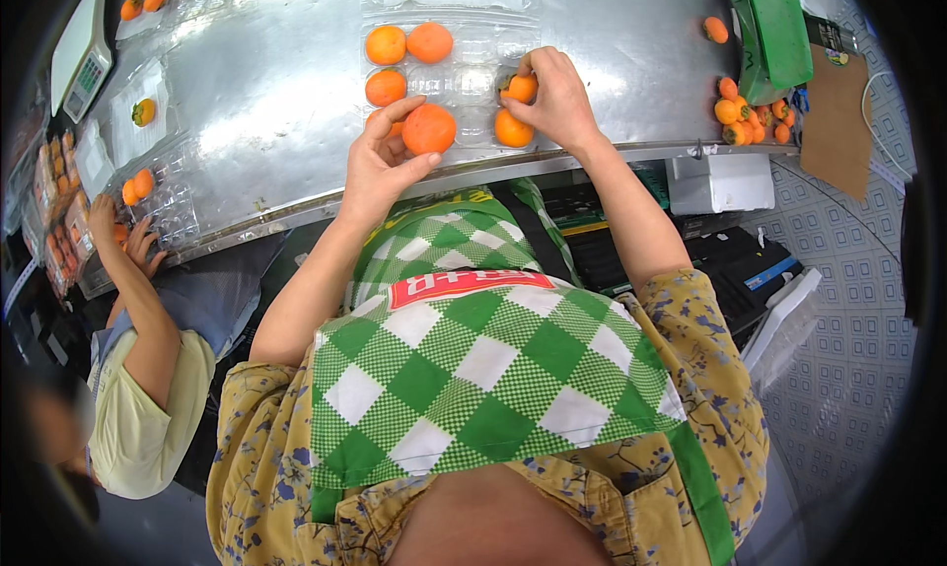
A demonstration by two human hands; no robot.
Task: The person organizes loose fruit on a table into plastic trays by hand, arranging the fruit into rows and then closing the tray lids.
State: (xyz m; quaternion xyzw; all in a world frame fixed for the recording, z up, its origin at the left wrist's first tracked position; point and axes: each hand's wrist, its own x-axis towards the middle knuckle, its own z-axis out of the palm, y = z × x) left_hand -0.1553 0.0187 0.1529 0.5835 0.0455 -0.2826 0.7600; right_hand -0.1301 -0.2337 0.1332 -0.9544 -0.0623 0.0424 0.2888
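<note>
A clear plastic clamshell tray point(473, 85) with moulded cups lies before me on the metal table. Several orange persimmons point(385, 45) fill cups along its left side, one partly hidden behind my fingers. My left hand point(381, 155) holds a large persimmon point(429, 129) between thumb and fingers over the tray's front left part. At the right column, my right hand point(553, 96) grips a smaller persimmon point(522, 88) by its side. Just in front of that one, another persimmon point(513, 128) sits in the front right cup.
Loose persimmons point(747, 118) lie at the table's right end beside a green plastic basket point(777, 33). A digital scale point(83, 56) stands at the far left. On the left, a co-worker's hands point(137, 244) are near another clear tray point(174, 203). The metal table edge point(296, 211) runs before me.
</note>
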